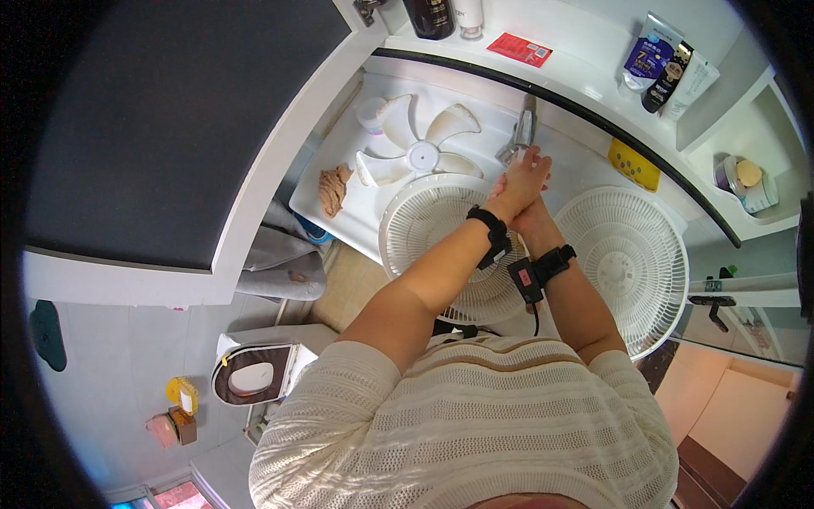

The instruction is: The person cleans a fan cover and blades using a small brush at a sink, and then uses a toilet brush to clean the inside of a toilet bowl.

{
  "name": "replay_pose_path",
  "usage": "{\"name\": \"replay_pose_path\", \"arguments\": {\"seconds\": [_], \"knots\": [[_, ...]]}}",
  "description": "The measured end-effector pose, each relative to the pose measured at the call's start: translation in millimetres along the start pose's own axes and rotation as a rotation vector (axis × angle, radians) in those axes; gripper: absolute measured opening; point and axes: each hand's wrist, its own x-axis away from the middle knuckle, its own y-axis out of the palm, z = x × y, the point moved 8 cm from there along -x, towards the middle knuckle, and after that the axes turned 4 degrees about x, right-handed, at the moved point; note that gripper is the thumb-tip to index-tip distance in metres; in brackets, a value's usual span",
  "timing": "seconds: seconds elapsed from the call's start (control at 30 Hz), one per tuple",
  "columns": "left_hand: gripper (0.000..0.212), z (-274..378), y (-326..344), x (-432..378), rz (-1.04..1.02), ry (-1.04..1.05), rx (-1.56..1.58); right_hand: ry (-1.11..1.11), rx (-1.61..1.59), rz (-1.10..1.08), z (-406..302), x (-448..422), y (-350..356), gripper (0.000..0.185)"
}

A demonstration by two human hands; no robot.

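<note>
My left hand [524,178] and my right hand [528,215] are pressed together under the chrome faucet [524,127], where what looks like water meets them. The left one crosses over the right and covers much of it, so what lies between the palms is hidden. Below the wrists, a round white fan grille [413,223] lies partly in the white sink [365,226]. A second white grille [626,267] leans to the right of my right forearm. Behind the first grille, a white five-bladed fan blade [422,156], with brownish dirt on some blades, rests in the basin.
A crumpled brown cloth [333,191] and a small clear cup [371,116] sit in the sink's left part. Above, a dark-edged shelf [591,70] holds tubes [652,54] and a red packet [519,49]. A yellow soap holder [634,165] is at the right. The cabinet door [248,210] stands at left.
</note>
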Motion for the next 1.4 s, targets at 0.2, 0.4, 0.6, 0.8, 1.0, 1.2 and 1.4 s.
{"name": "replay_pose_path", "arguments": {"seconds": [0.2, 0.4, 0.6, 0.8, 1.0, 1.2, 1.4], "knots": [[0.035, 6, -21, 4, -0.025, 0.284, -0.947, 0.15, 0.138, 0.187, 16, 3, 13, 0.028], [0.022, 34, -31, 26, 0.072, 0.596, -1.255, 0.045, 0.241, 0.377, -2, -4, -18, 0.019], [0.02, 56, -50, 59, 0.342, 0.934, -1.137, 0.043, 0.432, 0.421, -3, -21, -37, 0.02], [0.017, 26, -128, 78, 0.357, 0.633, -0.938, 0.174, 0.643, 0.44, -13, -29, -29, 0.03], [0.018, -19, -239, 128, 0.424, 0.293, -0.955, 0.308, 1.217, 0.473, -24, 18, -43, 0.029], [0.055, -48, -288, 172, 0.705, -0.142, -1.188, 0.237, 2.665, 0.261, -8, 86, -72, 0.034], [0.032, -97, -268, 188, 0.581, -0.411, -0.29, 0.648, 2.775, 0.266, 18, 110, -79, 0.031]]}}
